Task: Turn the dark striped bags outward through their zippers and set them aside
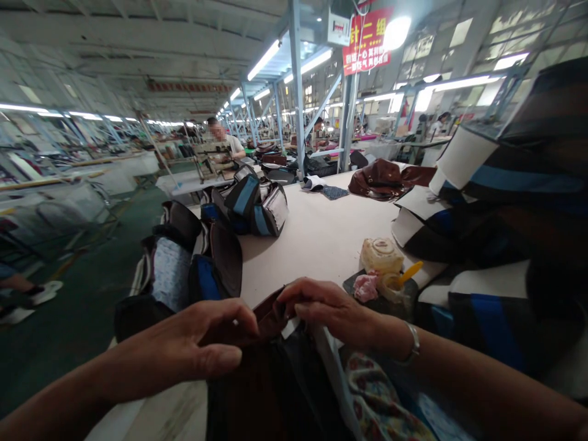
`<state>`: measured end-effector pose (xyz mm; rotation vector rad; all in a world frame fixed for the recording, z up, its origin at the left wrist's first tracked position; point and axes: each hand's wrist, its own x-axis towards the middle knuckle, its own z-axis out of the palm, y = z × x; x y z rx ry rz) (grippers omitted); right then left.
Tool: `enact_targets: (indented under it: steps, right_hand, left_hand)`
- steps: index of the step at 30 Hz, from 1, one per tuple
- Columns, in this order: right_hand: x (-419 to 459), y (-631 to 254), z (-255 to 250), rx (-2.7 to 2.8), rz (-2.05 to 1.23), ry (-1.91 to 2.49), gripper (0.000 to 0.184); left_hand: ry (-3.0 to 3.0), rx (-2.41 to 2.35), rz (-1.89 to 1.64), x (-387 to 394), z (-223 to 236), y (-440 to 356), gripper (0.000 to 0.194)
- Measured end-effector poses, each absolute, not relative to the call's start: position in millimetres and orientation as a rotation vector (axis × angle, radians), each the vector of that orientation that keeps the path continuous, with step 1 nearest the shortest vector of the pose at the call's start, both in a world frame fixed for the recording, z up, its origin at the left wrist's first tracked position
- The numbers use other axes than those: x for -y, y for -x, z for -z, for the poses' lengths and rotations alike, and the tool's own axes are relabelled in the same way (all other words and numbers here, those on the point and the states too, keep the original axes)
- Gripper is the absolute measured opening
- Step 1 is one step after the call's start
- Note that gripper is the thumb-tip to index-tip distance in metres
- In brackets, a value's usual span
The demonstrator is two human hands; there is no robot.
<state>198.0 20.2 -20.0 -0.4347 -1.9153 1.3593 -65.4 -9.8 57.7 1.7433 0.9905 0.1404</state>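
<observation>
A dark brown and black bag (257, 392), its upper edge curved, stands at the bottom middle in front of me. My right hand (331, 309) bends over that brown edge from the right, thumb and fingers closed on it near a small white piece (290, 327). On the other side, my left hand (197, 343) is at the bag's left edge. Its thumb and curved fingers are apart, with nothing visible gripped between them; whether the fingertips touch the bag is unclear. Floral cloth (381, 398) lies right of the bag, below my right forearm.
On the white table (316, 239), black and blue bags (257, 205) stand at left, with more bag pieces (487, 318) piled at right. A glue-stained tub (381, 254) and a pot with a yellow-handled tool (411, 271) sit near my right hand. Behind is a brown bag (381, 179).
</observation>
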Motion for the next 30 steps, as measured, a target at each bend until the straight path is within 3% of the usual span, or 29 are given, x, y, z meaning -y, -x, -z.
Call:
enact_targets:
  steps: [3, 7, 15, 25, 30]
  right_hand:
    - [-9.2, -187.7, 36.1, 1.874, -1.075, 0.395, 0.028]
    - [5.7, -174.6, 48.8, 1.702, -0.8, 0.402, 0.027]
    - [4.9, -188.9, 40.3, 1.886, -0.475, 0.322, 0.018]
    - [-6.2, -196.6, 20.0, 2.209, -0.195, 0.237, 0.012]
    - [-7.4, -195.6, 9.1, 2.418, 0.07, 0.248, 0.026]
  left_hand:
    - [-1.698, -1.069, -0.147, 14.6, -59.6, 54.6, 0.054]
    - [-1.742, -1.154, -0.165, 24.4, -51.9, 36.9, 0.045]
    - [-1.538, -1.147, -0.236, 26.9, -44.6, 37.2, 0.042]
    - [-1.706, -1.216, -0.14, 28.8, -49.4, 33.8, 0.038]
    - [-1.616, -1.16, -0.22, 28.7, -43.7, 32.5, 0.039]
